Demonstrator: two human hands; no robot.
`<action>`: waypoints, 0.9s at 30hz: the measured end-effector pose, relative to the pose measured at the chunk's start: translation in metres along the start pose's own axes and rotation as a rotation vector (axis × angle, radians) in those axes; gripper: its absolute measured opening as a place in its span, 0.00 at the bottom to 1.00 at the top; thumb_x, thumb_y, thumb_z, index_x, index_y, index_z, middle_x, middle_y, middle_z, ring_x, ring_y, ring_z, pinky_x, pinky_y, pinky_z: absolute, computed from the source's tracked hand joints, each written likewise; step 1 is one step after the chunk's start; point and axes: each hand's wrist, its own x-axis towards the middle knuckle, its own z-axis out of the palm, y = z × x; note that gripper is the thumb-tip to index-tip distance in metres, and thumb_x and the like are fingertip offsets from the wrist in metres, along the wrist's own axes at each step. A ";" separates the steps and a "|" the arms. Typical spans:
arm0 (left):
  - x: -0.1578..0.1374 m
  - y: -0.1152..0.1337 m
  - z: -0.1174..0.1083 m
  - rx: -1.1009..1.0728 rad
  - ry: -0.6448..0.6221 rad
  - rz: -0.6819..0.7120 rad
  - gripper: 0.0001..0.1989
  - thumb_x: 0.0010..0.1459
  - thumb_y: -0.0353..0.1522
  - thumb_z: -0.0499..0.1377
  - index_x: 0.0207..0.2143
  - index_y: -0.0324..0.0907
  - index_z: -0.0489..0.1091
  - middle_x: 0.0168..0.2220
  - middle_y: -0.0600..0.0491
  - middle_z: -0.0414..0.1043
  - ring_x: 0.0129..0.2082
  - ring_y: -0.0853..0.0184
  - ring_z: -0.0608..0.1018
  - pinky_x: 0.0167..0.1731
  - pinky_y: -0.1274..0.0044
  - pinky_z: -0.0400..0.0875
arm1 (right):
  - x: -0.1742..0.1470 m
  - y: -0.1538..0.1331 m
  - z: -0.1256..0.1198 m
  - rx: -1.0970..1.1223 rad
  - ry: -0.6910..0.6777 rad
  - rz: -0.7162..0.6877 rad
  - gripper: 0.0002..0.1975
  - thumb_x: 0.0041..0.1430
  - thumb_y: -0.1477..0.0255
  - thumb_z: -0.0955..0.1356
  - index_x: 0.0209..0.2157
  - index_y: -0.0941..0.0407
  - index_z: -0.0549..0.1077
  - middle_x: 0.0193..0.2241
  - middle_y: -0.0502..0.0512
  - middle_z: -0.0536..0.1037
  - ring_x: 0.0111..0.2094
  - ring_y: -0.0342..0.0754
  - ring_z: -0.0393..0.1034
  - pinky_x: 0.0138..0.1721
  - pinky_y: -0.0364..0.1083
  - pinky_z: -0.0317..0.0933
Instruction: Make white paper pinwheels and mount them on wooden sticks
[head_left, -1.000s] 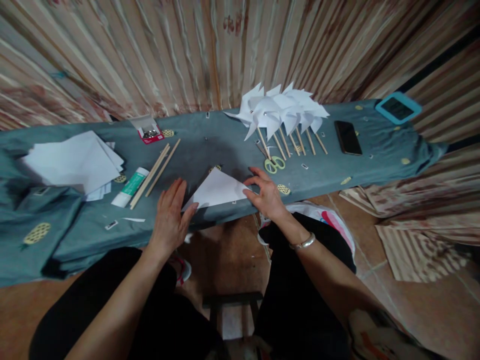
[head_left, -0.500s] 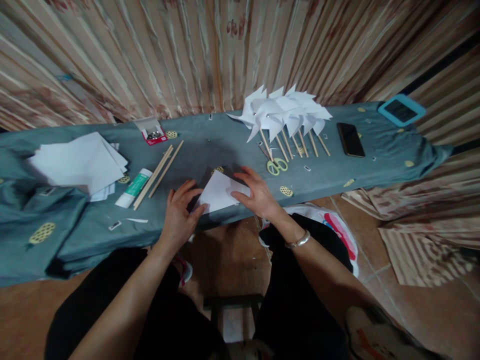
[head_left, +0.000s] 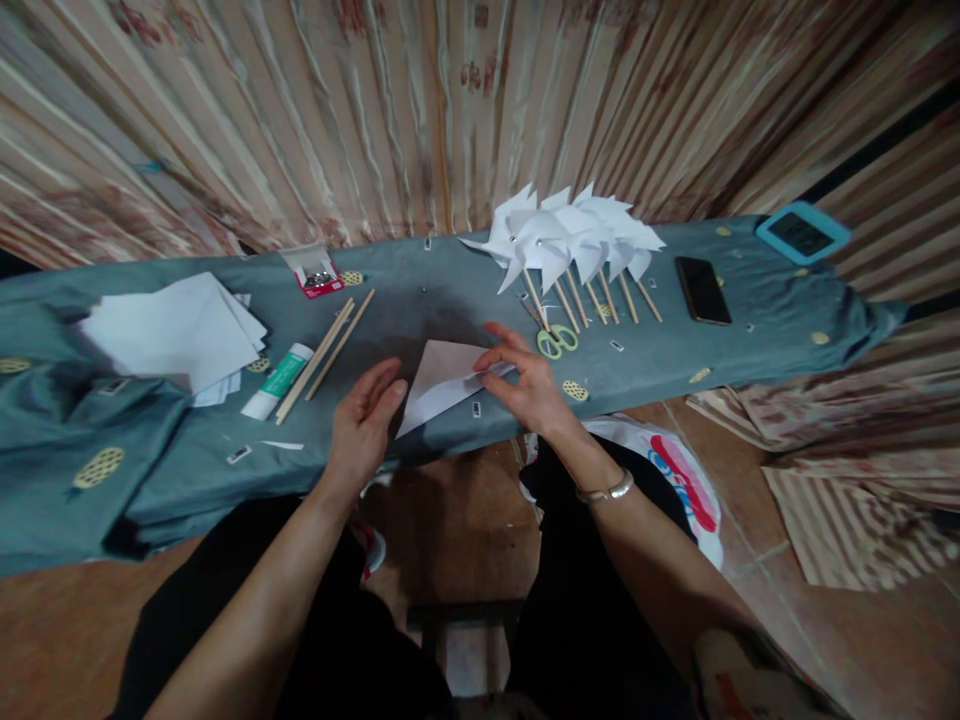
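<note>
A folded sheet of white paper (head_left: 442, 388) lies near the front edge of the cloth-covered table, one flap slightly lifted. My right hand (head_left: 525, 385) pinches its right corner between thumb and fingers. Just off the paper's left side is my left hand (head_left: 365, 415), loosely curved and open, with nothing in it. Beyond my right hand are scissors (head_left: 557, 341) with green handles. Several white paper pinwheels (head_left: 566, 235) on wooden sticks lie in an overlapping row at the back.
Left of my hands lie wooden sticks (head_left: 315, 362), a glue stick (head_left: 277, 382) and a stack of white paper (head_left: 169, 330). Behind them stands a small open box of metal pins (head_left: 321, 278). A phone (head_left: 703, 291) and a blue-framed device (head_left: 802, 233) are at the right.
My left hand has come off the paper and moved slightly left. My right hand now grips the right corner, and the paper has turned, with a flap raised.
</note>
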 end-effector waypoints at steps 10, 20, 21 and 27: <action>0.016 0.028 0.006 -0.340 -0.209 -0.415 0.25 0.40 0.51 0.67 0.30 0.38 0.77 0.31 0.43 0.80 0.30 0.56 0.81 0.29 0.69 0.78 | -0.004 -0.019 -0.025 0.024 0.102 -0.101 0.09 0.54 0.77 0.66 0.33 0.53 0.77 0.65 0.52 0.62 0.67 0.53 0.52 0.65 0.60 0.49; 0.020 0.021 -0.001 -0.336 -0.009 -0.359 0.18 0.34 0.42 0.72 0.27 0.41 0.79 0.24 0.55 0.77 0.22 0.68 0.74 0.24 0.78 0.69 | 0.003 0.024 -0.048 -0.435 0.227 0.054 0.17 0.61 0.76 0.61 0.48 0.57 0.75 0.53 0.62 0.75 0.55 0.54 0.69 0.57 0.53 0.62; 0.021 0.020 -0.001 -0.350 0.034 -0.351 0.19 0.33 0.43 0.72 0.27 0.41 0.79 0.25 0.55 0.77 0.23 0.68 0.74 0.25 0.78 0.69 | 0.004 0.029 -0.051 -0.569 0.182 0.129 0.16 0.61 0.76 0.61 0.48 0.58 0.74 0.50 0.62 0.77 0.53 0.54 0.71 0.55 0.52 0.63; 0.031 0.023 0.005 -0.482 0.200 -0.347 0.23 0.28 0.42 0.74 0.29 0.41 0.79 0.27 0.55 0.78 0.25 0.68 0.74 0.28 0.76 0.71 | 0.015 0.039 -0.051 -0.823 0.042 0.309 0.14 0.62 0.73 0.63 0.47 0.62 0.74 0.42 0.67 0.80 0.45 0.56 0.74 0.45 0.48 0.64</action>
